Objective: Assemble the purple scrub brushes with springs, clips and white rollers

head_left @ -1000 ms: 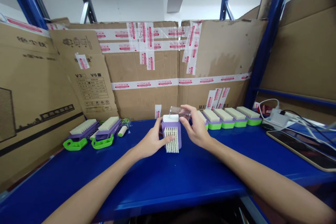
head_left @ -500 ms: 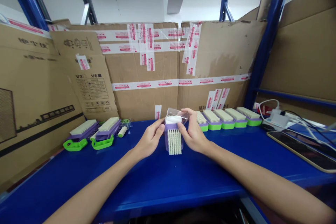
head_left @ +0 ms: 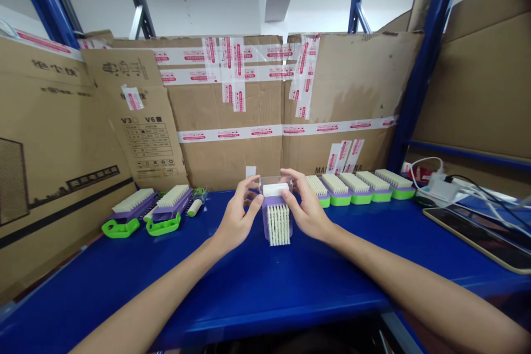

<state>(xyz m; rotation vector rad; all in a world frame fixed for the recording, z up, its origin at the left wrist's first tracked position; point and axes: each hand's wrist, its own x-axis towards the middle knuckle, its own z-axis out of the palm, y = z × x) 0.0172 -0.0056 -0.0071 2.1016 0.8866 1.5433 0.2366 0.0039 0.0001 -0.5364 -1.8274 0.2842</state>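
Note:
A purple brush [head_left: 277, 220] with cream bristles stands on end on the blue shelf [head_left: 257, 282], bristles facing me. A clear plastic cover [head_left: 275, 186] sits over its top. My left hand [head_left: 235, 217] grips the brush and cover from the left, fingers curled on them. My right hand [head_left: 306, 207] presses the cover from the right, fingers wrapped along its side.
Two purple brushes with green handles [head_left: 145, 211] and a small roller lie at the left. A row of several green-and-purple brushes [head_left: 360, 185] stands at the back right. A tablet [head_left: 477, 235], a charger and cables lie far right. Taped cardboard boxes [head_left: 265, 110] wall the back.
The clear cover was held above the brush by my right hand; it has come down over the brush's top, and both hands now clasp it from the sides.

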